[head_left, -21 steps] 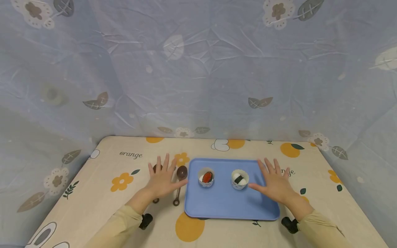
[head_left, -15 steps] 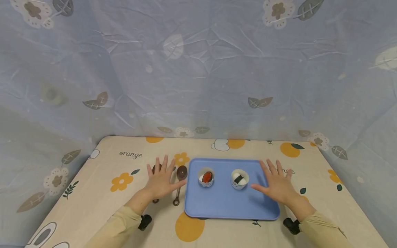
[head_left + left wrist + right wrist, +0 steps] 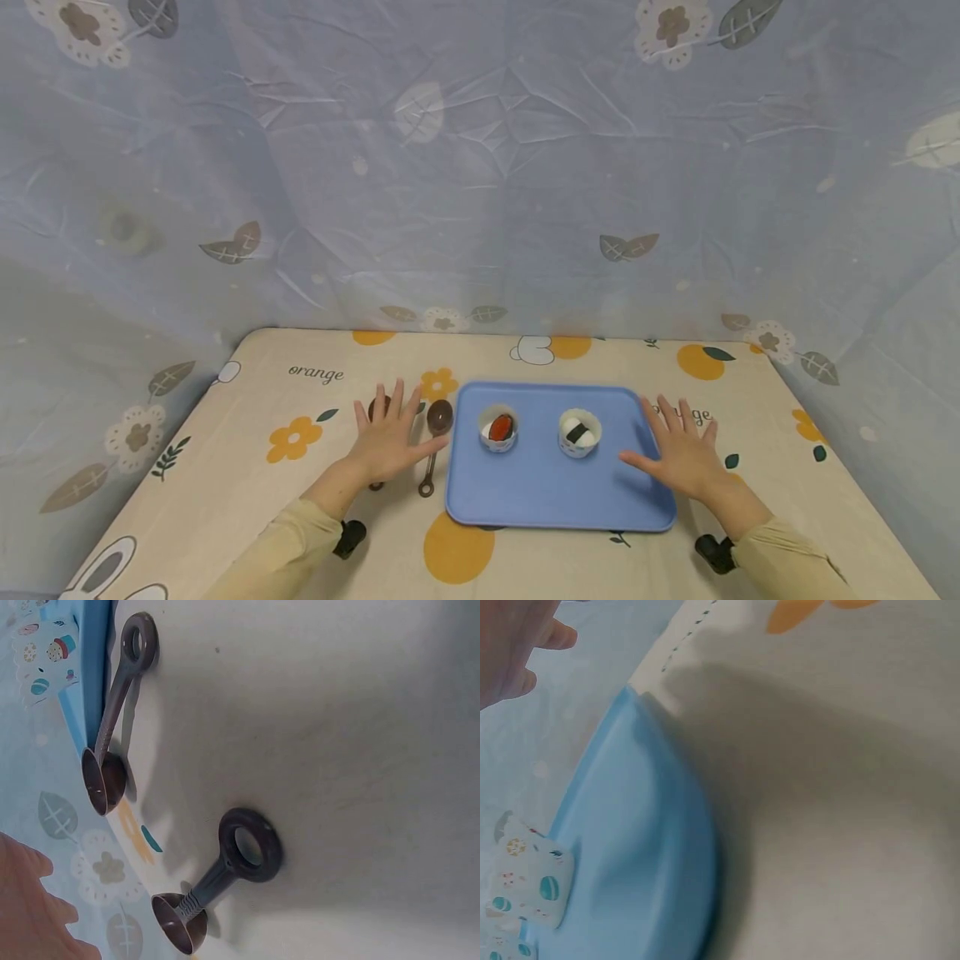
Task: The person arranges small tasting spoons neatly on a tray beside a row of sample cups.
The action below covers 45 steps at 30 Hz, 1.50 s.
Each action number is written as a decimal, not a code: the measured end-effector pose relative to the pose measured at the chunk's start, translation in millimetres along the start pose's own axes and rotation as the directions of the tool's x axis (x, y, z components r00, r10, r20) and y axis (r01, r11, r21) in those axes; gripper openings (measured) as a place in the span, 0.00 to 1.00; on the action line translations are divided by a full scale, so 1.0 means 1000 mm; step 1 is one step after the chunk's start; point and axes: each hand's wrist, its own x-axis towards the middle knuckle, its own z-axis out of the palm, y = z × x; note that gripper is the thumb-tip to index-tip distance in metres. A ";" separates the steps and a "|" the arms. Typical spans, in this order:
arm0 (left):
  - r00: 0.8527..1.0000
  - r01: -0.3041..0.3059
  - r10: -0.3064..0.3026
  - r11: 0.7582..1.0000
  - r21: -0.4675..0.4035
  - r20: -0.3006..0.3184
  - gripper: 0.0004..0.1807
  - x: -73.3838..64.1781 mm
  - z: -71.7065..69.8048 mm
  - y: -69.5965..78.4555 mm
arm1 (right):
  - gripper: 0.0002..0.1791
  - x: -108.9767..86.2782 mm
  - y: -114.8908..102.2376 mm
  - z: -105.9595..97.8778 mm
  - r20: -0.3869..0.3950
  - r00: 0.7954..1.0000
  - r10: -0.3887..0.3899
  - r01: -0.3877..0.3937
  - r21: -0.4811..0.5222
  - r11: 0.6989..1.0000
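Note:
A blue tray (image 3: 555, 500) lies on the patterned tablecloth. On it stand two small paper cups, the left cup (image 3: 498, 430) with an orange-topped sushi piece, the right cup (image 3: 579, 433) with a white one banded in black. My left hand (image 3: 386, 435) hovers open, fingers spread, left of the tray over two brown measuring spoons (image 3: 433, 433). The left wrist view shows the longer spoon (image 3: 112, 735) and the shorter spoon (image 3: 225, 889) lying free. My right hand (image 3: 684, 454) is open and flat over the tray's right edge (image 3: 652, 825), holding nothing.
The table (image 3: 300, 392) is covered with a cream cloth printed with oranges and flowers. A blue flowered sheet (image 3: 480, 167) hangs behind and at both sides. Black wrist mounts (image 3: 351, 536) sit near the front edge.
My right hand has slid to the right and slightly nearer, from over the tray's right part to its right edge. The left hand has barely shifted.

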 end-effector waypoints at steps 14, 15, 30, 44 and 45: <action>1.000 -0.006 0.006 1.000 -0.024 0.013 0.51 0.000 0.002 0.002 | 0.54 -0.002 0.012 0.010 0.034 0.999 0.020 -0.019 -0.009 1.000; 1.000 -0.006 0.007 1.000 -0.024 0.010 0.51 0.000 0.002 0.002 | 0.54 -0.003 0.012 0.011 0.032 0.999 0.019 -0.019 -0.012 1.000; 0.997 0.014 -0.020 0.997 -0.077 -0.079 0.43 0.005 0.006 0.005 | 0.51 -0.006 0.011 0.023 0.065 0.996 -0.054 0.054 0.014 0.998; 0.995 0.082 -0.092 0.968 -0.237 -0.031 0.35 0.009 0.006 0.008 | 0.55 -0.007 0.009 0.025 0.142 0.988 -0.054 0.046 0.057 0.997; 0.994 0.094 -0.104 0.962 -0.258 -0.024 0.34 0.009 0.006 0.009 | 0.56 -0.007 0.009 0.025 0.143 0.988 -0.053 0.046 0.054 0.998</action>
